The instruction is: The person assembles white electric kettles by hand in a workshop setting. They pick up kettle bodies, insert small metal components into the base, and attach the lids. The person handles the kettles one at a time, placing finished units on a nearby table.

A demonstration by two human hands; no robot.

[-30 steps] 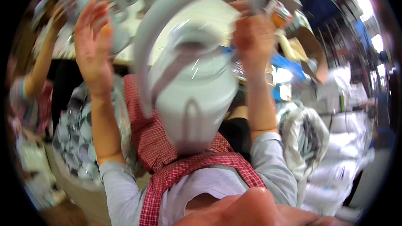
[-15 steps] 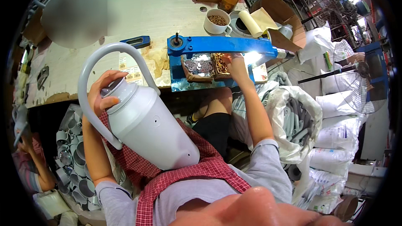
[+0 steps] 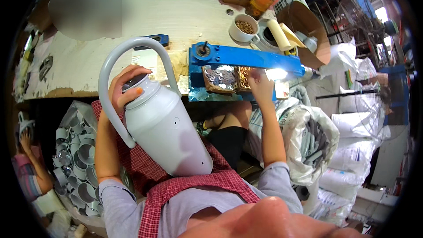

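Over the near edge of the table (image 3: 163, 13), slanting across the lap, lies a pale grey vessel (image 3: 165, 130), its base against the checked apron (image 3: 145, 163) and its mouth tipped far and left. The left hand (image 3: 125, 89) is clamped on the neck, thumb on the near side and fingers over the dark opening; a looped grey handle (image 3: 109, 68) arches around that hand, though whether both ends are fastened cannot be told.

To the right, the right hand (image 3: 261, 83) reaches beneath a blue machine arm (image 3: 253, 57) to brass-coloured pieces (image 3: 243, 77), beside flat silver discs (image 3: 220, 77). Its fingertips are bunched; whether its grip has caught a piece cannot be seen.

The vessel looks hollow, stiff and probably light for its bulk. Its smooth wall may slide, so the narrow neck seems the surest hold; the tiny pieces call for a fingertip pinch.
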